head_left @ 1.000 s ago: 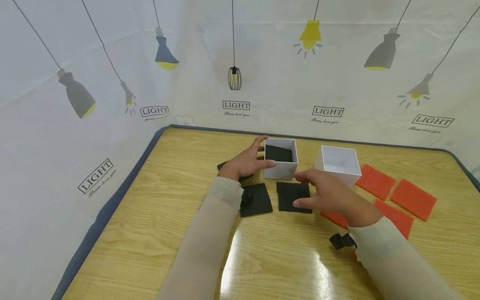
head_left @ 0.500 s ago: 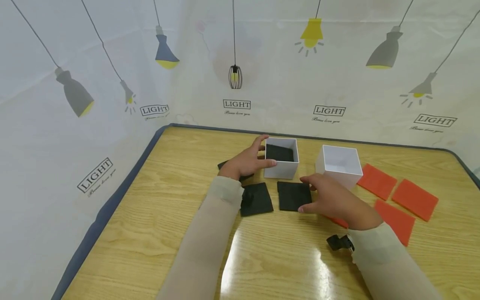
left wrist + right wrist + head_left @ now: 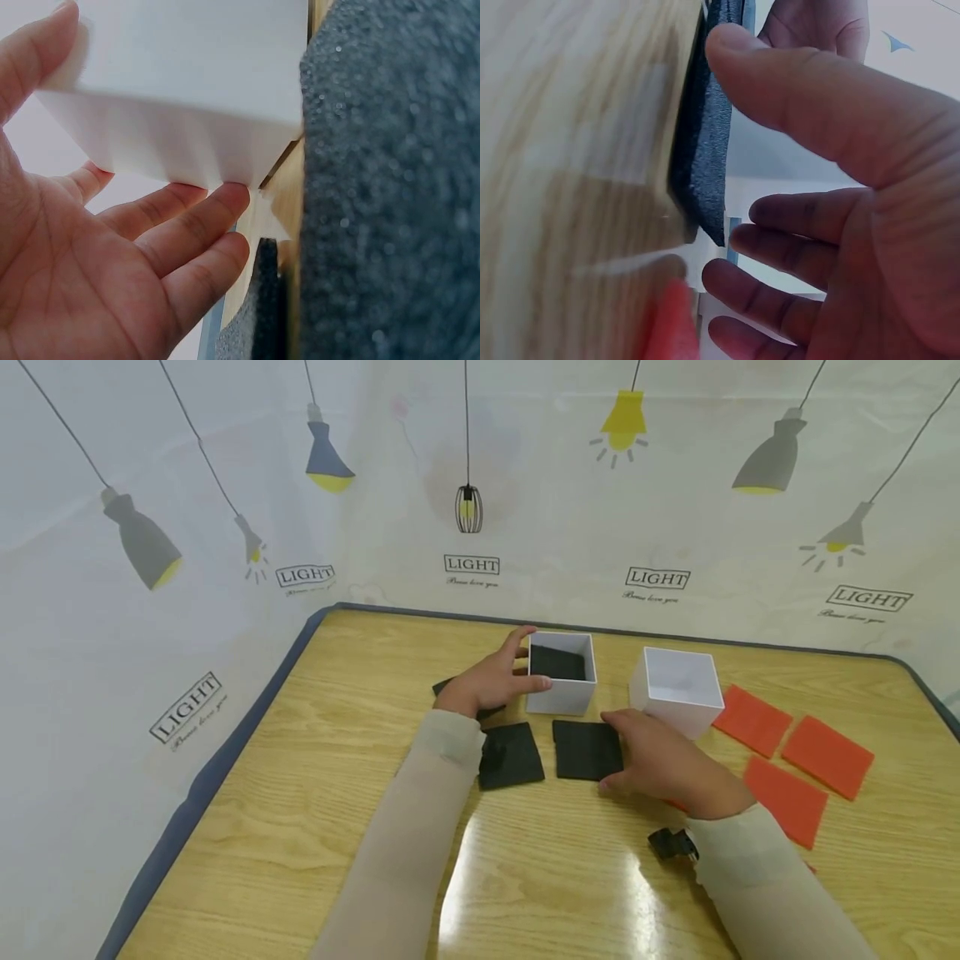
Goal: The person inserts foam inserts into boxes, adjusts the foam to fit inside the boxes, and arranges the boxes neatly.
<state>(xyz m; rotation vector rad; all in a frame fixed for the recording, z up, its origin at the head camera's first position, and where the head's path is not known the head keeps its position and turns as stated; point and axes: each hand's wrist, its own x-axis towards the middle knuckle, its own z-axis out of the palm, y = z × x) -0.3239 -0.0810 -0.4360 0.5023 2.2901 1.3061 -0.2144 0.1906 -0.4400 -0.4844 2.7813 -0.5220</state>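
1. Since 1 s ago: right hand (image 3: 660,760) shifted from over the front black pad (image 3: 587,750) to straddle its R edge; left hand (image 3: 491,683) & boxes same spots.
2. Front pad: on table (image 3: 315,760), short of the far edge, approx. midway btwn far corners. Near sq., so no clear long axis; far side runs abt. parallel to table's far edge.
3. R fingers: thumb & fingers well apart; thumb at pad's near R corner, fingertips by far R corner. Thumb contact: can't tell.
4. Pad looks: thin, matte, dark, grainy like foam in wrist view.
5. Second black pad (image 3: 517,758): just L of front one, flat, turned a bit, near L wrist.
6. Red pads (image 3: 786,800): toward table's R edge, flat, at a slant to the far edge; one partly under R hand.
7. Third black pad (image 3: 444,684): partly hidden under L hand, toward table's far L corner.
8. L fingers: spread, holding the left white box (image 3: 562,699), thumb on near wall, fingers on L wall. Box upright, open top, near table's far edge; dark pad (image 3: 557,664) tilted inside.
9. Right white box (image 3: 693,720): upright, open top, R of the other, apart, near far edge.
10. Behind table: pale sheet (image 3: 555,527) w/ printed lamps & "LIGHT".
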